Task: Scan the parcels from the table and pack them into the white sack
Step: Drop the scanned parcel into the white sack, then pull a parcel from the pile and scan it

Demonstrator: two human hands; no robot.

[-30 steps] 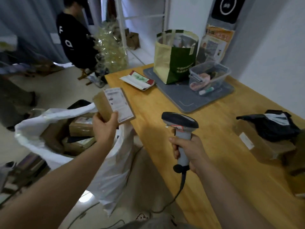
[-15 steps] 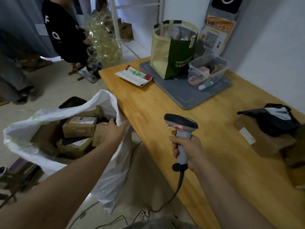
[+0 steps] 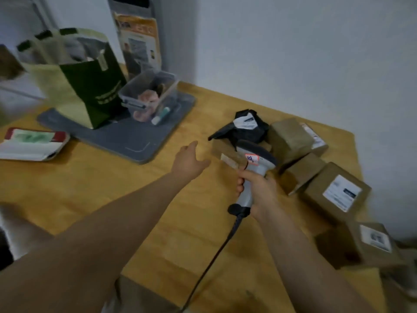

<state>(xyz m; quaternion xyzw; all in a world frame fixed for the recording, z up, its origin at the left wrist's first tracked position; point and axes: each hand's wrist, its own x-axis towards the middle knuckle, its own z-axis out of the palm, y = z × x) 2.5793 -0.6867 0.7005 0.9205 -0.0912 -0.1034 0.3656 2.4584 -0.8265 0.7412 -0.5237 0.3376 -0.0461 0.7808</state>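
My right hand (image 3: 259,190) grips the handle of a grey barcode scanner (image 3: 256,160), its cable hanging toward the table's front edge. My left hand (image 3: 188,161) is empty, fingers spread, stretched over the wooden table (image 3: 90,188) toward a flat brown parcel (image 3: 222,150) with a black plastic parcel (image 3: 244,127) lying on top of it. Several more brown cardboard parcels with white labels lie to the right: one (image 3: 293,136) behind the scanner, one (image 3: 336,195) further right, one (image 3: 370,242) near the table's right edge. The white sack is out of view.
A green shopping bag (image 3: 85,86) and a clear plastic bin (image 3: 151,96) stand on a grey mat (image 3: 126,138) at the back left. A white, red and green packet (image 3: 31,143) lies at the far left. A white wall runs behind the table.
My left hand dropped the brown parcel into the white sack, left it, and now reaches empty across the table toward the parcels. The view swung right, off the sack. My right hand kept the scanner.
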